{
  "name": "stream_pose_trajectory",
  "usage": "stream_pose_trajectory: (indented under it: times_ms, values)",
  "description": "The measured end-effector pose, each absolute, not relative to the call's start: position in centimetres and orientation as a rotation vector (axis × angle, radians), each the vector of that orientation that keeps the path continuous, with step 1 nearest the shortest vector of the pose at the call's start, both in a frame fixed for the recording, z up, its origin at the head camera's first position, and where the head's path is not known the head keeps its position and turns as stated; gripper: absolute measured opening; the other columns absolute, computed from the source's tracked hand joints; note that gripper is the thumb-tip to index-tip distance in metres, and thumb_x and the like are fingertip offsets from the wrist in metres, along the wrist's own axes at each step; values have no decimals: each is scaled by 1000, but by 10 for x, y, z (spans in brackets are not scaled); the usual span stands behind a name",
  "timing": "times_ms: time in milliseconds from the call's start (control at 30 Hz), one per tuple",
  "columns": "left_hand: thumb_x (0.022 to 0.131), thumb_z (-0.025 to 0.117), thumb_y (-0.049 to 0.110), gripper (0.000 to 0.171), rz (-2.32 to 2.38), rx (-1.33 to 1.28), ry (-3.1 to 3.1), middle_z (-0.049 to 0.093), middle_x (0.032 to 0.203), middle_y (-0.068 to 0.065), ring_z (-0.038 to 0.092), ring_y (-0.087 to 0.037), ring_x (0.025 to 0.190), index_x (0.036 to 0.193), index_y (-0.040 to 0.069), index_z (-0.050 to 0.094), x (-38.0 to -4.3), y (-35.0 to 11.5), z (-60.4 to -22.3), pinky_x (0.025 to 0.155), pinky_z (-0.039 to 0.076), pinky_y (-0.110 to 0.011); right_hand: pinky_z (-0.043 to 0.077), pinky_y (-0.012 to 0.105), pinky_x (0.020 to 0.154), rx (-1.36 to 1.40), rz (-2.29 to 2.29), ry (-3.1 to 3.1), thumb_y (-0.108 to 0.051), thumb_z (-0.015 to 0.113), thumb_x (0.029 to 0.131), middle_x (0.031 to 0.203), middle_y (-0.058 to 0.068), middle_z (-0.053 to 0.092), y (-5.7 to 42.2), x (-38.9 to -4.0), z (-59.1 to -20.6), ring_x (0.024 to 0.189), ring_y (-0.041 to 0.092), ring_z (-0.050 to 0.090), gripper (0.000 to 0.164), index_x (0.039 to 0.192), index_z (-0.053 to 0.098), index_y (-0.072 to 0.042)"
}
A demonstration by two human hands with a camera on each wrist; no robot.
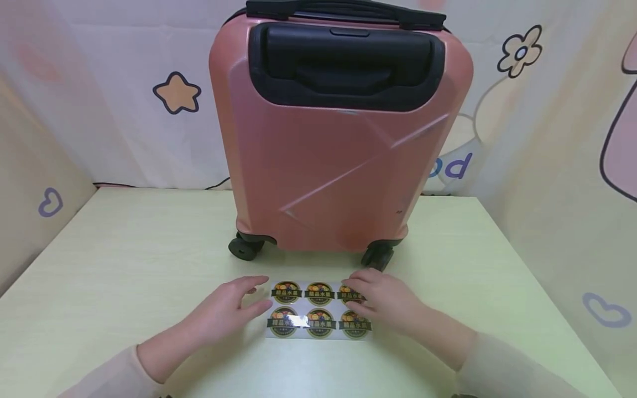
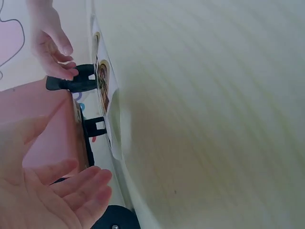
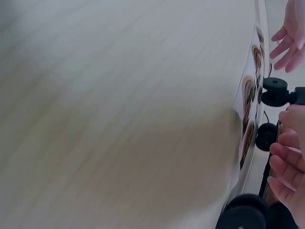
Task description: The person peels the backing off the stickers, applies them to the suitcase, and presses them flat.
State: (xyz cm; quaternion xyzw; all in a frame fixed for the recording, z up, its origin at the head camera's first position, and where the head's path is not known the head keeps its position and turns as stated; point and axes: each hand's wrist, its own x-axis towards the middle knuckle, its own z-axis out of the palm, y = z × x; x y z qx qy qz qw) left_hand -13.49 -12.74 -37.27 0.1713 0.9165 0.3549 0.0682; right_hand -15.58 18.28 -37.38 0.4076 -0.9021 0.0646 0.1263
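Sticker sheet: on the tabletop, nearer than the pink suitcase, between both hands.
Sticker writing: "精品水果".
Left hand: fingers spread, holding nothing.
Right hand: loosely bent over right end; contact, I cannot tell.
Sheet step: seemingly reaching; next calls for pinching an edge.
Curtain writing: "od", far right.

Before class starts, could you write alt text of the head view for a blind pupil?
A right hand hovers over one end of a sheet of six round stickers on a table, with a left hand beside the other end. A pink suitcase stands upright behind.
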Motion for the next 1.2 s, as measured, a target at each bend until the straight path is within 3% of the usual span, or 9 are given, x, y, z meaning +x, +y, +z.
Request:
stream_pose_trajectory:
  times_ms: [300, 500, 767, 1200]
  values:
    - [92, 58, 32, 58, 1364, 385, 2472, 46, 137, -18, 48, -36, 121, 138, 1, 41, -135, -127, -374, 97, 39, -48, 48, 34, 85, 1267, 173, -2676, -27, 67, 84, 107, 5, 63, 163, -154, -374, 100, 21, 59, 35, 111, 65, -5]
    - [93, 56, 28, 61, 1509, 300, 2309, 41, 136, -27, 46, -39, 121, 140, -4, 33, -135, -125, -373, 91, 44, -46, 47, 33, 88, 1330, 141, -2741, -29, 66, 85, 116, 5, 61, 154, -153, -376, 107, 20, 57, 38, 115, 63, -6]
    - [95, 50, 28, 64, 1639, 249, 2109, 37, 139, -29, 45, -39, 122, 143, -4, 23, -136, -126, -376, 95, 41, -46, 45, 34, 92, 1358, 104, -2786, -33, 65, 86, 122, 6, 59, 148, -151, -379, 111, 21, 55, 40, 116, 64, -6]
    - [95, 51, 22, 62, 1884, 60, 1996, 44, 134, -26, 47, -37, 120, 143, -2, 21, -141, -117, -380, 98, 38, -47, 45, 37, 91, 1303, 106, -2798, -35, 65, 86, 124, 9, 56, 146, -149, -381, 111, 25, 56, 42, 118, 63, -7]
